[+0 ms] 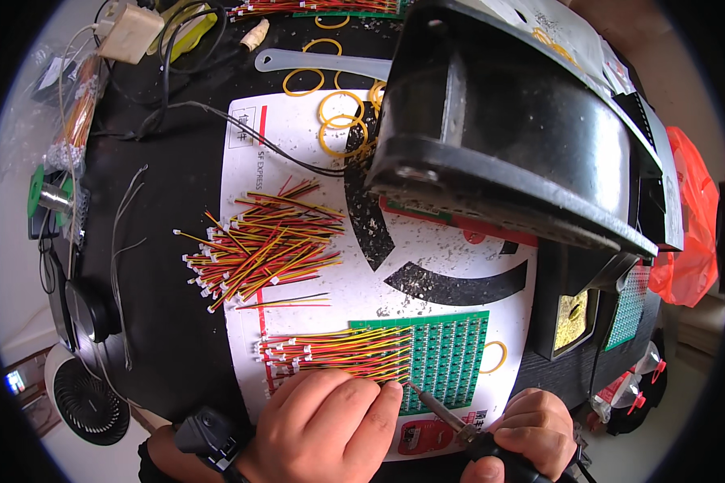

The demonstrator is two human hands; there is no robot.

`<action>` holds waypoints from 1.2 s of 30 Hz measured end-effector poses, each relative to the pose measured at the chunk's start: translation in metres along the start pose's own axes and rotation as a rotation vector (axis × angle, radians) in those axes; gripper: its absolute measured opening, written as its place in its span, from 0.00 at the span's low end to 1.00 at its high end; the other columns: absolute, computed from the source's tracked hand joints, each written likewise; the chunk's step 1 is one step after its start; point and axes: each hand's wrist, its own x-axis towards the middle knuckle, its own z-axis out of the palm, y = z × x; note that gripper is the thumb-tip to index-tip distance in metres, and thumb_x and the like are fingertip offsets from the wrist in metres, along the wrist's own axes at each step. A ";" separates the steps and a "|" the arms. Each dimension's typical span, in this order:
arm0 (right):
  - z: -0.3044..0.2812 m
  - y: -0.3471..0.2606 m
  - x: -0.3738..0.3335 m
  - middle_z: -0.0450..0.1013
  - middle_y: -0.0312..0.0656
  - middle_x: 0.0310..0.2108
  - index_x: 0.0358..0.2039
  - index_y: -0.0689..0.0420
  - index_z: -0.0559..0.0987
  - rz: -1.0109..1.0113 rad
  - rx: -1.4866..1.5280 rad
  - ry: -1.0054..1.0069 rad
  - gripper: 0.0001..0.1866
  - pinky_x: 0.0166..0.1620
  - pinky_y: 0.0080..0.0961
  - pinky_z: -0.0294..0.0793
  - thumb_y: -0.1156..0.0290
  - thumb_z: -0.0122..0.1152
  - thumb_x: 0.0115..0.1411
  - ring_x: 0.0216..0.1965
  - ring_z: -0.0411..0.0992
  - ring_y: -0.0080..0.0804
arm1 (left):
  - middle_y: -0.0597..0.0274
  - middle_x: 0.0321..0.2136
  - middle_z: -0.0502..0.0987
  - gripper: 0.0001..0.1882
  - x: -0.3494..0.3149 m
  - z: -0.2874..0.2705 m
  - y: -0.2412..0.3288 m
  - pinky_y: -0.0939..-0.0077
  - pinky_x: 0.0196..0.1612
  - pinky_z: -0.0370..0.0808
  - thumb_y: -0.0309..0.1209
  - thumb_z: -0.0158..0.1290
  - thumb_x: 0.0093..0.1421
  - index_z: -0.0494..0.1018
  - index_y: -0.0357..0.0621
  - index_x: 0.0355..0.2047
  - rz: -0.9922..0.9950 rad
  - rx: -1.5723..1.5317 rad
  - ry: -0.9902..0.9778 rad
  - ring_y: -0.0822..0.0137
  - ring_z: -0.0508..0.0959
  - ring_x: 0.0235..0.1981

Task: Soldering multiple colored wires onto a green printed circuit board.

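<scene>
The right hand (533, 435) grips a soldering iron (469, 435) at the green circuit board (451, 362), on a white sheet (298, 121) bearing printed lettering (260, 171); the left hand (330, 423) covers wires (338, 352), its grasp unclear.

Black tabletop (169, 161) is filling most of the frame, its surface showing a faint grain toward the lower right. Pale surface (12, 266) is curving along the left edge; wall or floor, the lens bend is leaving it unclear. Lower left, a round white fan with a dark grille (89, 398) is standing beyond the table edge. Above and left of it, reddish-brown furniture (31, 373) is showing, a small bright bluish patch (14, 381) glowing there; source too small to tell. Upper right corner, a dull brownish-beige surface (664, 48) is receding into shade. Lower right, a pale greyish expanse (640, 455) is lying past the table. Whitish light is reaching the tabletop, the right-hand background staying dimmer.
</scene>
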 end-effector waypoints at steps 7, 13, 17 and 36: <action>-0.001 0.000 0.000 0.66 0.42 0.18 0.33 0.68 0.72 -0.011 0.011 -0.010 0.13 0.21 0.27 0.64 0.72 0.64 0.52 0.15 0.63 0.30 | 0.53 0.29 0.74 0.08 0.000 -0.001 0.001 0.66 0.35 0.77 0.19 0.58 0.51 0.77 0.30 0.33 -0.014 -0.002 -0.018 0.54 0.76 0.30; 0.004 0.003 -0.003 0.66 0.42 0.18 0.32 0.66 0.72 -0.045 0.047 0.094 0.14 0.20 0.27 0.62 0.69 0.65 0.54 0.15 0.61 0.29 | 0.54 0.30 0.74 0.08 0.000 -0.001 0.001 0.66 0.36 0.76 0.19 0.57 0.52 0.78 0.31 0.34 -0.036 0.010 -0.010 0.55 0.76 0.31; 0.002 0.001 -0.003 0.66 0.42 0.18 0.33 0.66 0.71 -0.071 0.059 0.072 0.14 0.21 0.27 0.62 0.69 0.64 0.55 0.15 0.61 0.30 | 0.53 0.31 0.74 0.09 -0.002 0.005 -0.008 0.66 0.37 0.76 0.20 0.57 0.51 0.77 0.32 0.34 0.042 0.012 0.023 0.55 0.76 0.32; 0.004 -0.005 -0.003 0.64 0.44 0.18 0.35 0.67 0.70 -0.075 0.032 0.136 0.09 0.20 0.28 0.58 0.76 0.57 0.56 0.15 0.60 0.30 | 0.55 0.26 0.76 0.10 0.005 -0.066 -0.060 0.72 0.31 0.74 0.16 0.63 0.45 0.76 0.35 0.29 -0.384 0.272 0.132 0.59 0.77 0.27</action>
